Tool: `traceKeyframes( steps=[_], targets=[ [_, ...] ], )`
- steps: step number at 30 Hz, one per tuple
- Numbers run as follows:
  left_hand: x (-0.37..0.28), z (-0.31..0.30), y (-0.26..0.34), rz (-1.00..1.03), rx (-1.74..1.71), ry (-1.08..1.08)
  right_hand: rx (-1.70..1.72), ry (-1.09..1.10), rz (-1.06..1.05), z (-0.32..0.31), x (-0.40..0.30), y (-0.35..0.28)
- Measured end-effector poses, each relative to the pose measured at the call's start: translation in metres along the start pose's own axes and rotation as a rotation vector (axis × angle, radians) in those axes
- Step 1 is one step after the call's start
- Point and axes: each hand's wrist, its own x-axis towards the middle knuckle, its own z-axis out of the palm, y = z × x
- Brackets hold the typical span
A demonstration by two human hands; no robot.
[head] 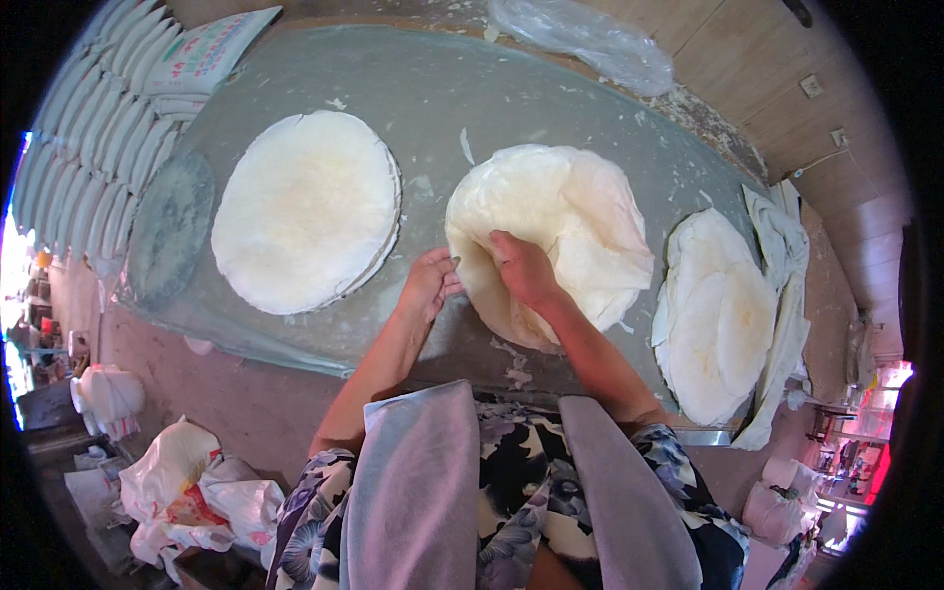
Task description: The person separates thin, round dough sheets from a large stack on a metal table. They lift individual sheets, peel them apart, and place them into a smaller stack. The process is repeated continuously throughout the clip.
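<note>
In front of me a large, thin, round flatbread sheet (pixel 597 214) lies rumpled, with its near-left part raised and folded. My right hand (pixel 527 273) reaches into the fold, thumb on top, and grips the sheet. The fingertips of my left hand (pixel 429 282) pinch the sheet's left rim; part of that grip is hidden. To the left lies a neat stack of pale round flatbreads (pixel 306 210), lightly browned in the middle. On the right is a looser pile of flatbreads (pixel 715 317), some of them folded over.
A plastic-covered table (pixel 420 81) carries the bread and scattered flakes. White sacks (pixel 110 125) are stacked at far left. Clear plastic film (pixel 590 40) lies along the back edge, and a pale cloth (pixel 782 295) hangs at the right end. Filled plastic bags (pixel 184 487) stand on the floor.
</note>
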Motion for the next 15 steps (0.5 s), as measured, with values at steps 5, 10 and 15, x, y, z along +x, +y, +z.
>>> traceKeyframes(
  steps=[5, 10, 15],
  targets=[
    [-0.013, -0.005, -0.01, 0.033, -0.02, -0.184, 0.056, 0.015, -0.041, 0.003, -0.006, 0.004],
    [-0.019, 0.006, -0.012, 0.029, -0.036, -0.195, 0.095, 0.014, -0.057, 0.002, -0.008, 0.008],
    [-0.014, 0.007, -0.021, 0.029, 0.09, 0.003, 0.094, -0.017, -0.069, 0.002, -0.01, 0.013]
  ],
)
